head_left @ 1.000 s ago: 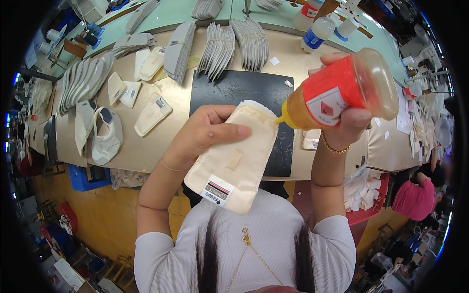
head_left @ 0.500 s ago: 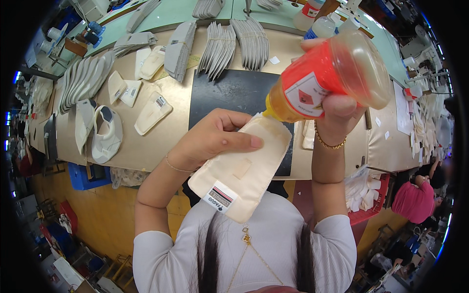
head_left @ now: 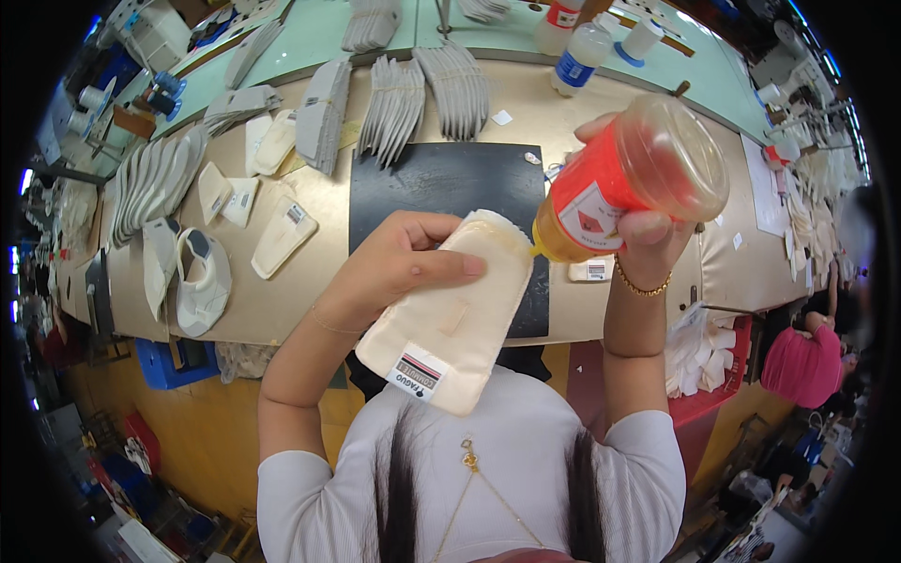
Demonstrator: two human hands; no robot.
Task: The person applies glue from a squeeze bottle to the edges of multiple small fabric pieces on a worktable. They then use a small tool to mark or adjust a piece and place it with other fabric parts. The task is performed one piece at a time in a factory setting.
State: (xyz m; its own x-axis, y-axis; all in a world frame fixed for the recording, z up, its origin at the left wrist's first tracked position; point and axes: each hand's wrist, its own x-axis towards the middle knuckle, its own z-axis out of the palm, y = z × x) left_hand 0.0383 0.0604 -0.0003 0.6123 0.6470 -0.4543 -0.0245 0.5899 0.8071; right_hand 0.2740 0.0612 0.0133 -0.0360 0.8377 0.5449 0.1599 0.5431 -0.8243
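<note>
A cream padded shoe tongue (head_left: pixel 441 324) with a small striped label at its near end is pinched in my left hand (head_left: pixel 399 267), thumb on top and fingers beneath. A damp-looking band runs along its far edge. My right hand (head_left: pixel 649 235) is wrapped around a clear glue bottle (head_left: pixel 601 202) with a red label and amber liquid inside. The bottle lies tipped, base up to the right. Its yellow nozzle (head_left: pixel 539 240) is at the tongue's far right corner; whether it touches cannot be made out.
A black mat (head_left: pixel 399 183) lies beneath my hands. Bundled grey pieces (head_left: pixel 392 105) line the table's far side. More tongues (head_left: pixel 284 235) and a white shoe upper (head_left: pixel 204 281) lie left. A red basket (head_left: pixel 694 405) of cream pieces stands right, a blue bin (head_left: pixel 171 366) left.
The nozzle has moved along the tongue's far edge to its right corner. The bottle has dropped slightly nearer to me. The whole view has shifted a little.
</note>
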